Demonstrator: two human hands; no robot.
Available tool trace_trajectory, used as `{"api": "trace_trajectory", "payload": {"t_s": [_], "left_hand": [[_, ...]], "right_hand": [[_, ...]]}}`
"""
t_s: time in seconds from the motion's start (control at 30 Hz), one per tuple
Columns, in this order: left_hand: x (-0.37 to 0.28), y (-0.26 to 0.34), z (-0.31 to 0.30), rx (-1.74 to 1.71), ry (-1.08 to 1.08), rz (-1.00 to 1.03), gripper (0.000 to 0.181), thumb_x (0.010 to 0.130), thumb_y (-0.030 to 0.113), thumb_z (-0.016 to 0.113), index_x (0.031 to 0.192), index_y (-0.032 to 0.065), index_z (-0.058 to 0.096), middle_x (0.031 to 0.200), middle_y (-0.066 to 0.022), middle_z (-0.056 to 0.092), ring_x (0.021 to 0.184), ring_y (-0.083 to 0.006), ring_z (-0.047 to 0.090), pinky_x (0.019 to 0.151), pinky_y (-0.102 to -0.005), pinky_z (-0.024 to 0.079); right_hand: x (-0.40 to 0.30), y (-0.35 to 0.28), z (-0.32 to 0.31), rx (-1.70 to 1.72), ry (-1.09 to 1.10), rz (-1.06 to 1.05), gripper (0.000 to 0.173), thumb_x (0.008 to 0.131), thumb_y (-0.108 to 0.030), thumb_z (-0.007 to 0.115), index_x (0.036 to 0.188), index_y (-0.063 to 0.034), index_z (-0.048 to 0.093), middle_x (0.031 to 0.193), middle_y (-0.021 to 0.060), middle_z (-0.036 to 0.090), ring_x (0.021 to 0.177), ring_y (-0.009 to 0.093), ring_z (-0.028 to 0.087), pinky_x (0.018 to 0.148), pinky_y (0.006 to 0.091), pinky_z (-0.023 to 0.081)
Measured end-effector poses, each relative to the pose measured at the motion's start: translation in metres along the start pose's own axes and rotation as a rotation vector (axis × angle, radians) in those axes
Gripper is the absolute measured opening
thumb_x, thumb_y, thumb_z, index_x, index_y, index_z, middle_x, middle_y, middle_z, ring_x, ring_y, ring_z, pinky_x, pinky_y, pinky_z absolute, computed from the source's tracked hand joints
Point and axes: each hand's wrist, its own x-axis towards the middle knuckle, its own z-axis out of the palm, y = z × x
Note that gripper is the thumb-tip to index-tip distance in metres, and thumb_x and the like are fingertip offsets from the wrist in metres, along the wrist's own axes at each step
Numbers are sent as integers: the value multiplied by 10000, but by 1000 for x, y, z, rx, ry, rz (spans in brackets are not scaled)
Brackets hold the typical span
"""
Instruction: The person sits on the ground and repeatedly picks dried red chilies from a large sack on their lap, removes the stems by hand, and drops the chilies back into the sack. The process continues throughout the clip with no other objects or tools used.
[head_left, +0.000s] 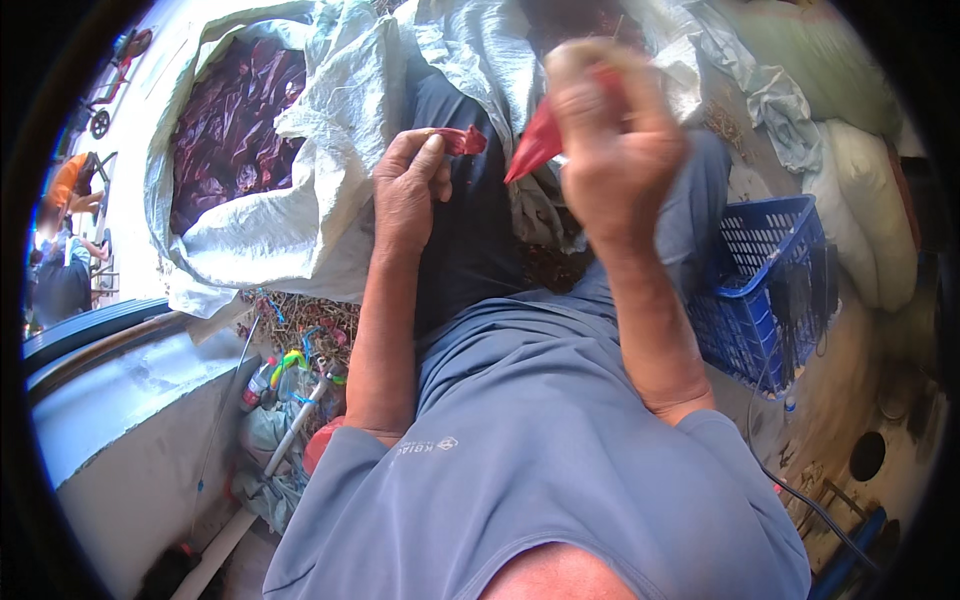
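Note:
Between thumb and fingers, my left hand (409, 187) pinches a small dark red dried chili pepper (461, 141) over my left thigh. Raised to the right of it, my right hand (619, 142) is blurred and grips a brighter red dried chili pepper (536, 146) whose pointed end hangs down to the left. A white woven sack (255, 247), wide open at the upper left, holds many dark red dried chilies (240, 127). Another white woven sack (480, 45) lies beyond my hands, with dark red contents partly hidden behind my right hand.
A blue plastic crate (765, 277) stands by my right leg. Full sacks (855, 202) lie at the right. Dry stems (307, 322), a plastic bottle (257, 384) and bags are at lower left beside a low wall (150, 420). A cable (806, 506) crosses the floor. People sit at far left.

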Motion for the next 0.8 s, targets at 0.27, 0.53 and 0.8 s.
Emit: {"api": "trace_trajectory", "payload": {"t_s": [0.27,0.53,0.8], "left_hand": [[5,-23,3,588,145,396,441,988,214,652,1352,16,501,1242,-99,572,1119,-205,545,960,-342,454],[-3,-2,12,198,34,173,153,972,64,637,1107,2,673,818,-8,643,616,-39,519,516,-194,413],[-6,-6,31,410,8,239,205,948,42,669,1150,22,700,889,-12,677,691,-34,548,563,-186,428]], "right_hand": [[39,-32,130,-191,-282,-592,494,810,-355,810,1228,-148,647,1077,106,677,1091,323,652,930,487,523],[-27,72,31,-457,-452,-53,445,933,-389,691,1079,32,686,1100,224,674,990,354,682,841,423,557],[-46,88,5,263,-641,761,286,1025,-272,587,1078,-1,661,868,98,677,725,189,655,670,303,542]]}}
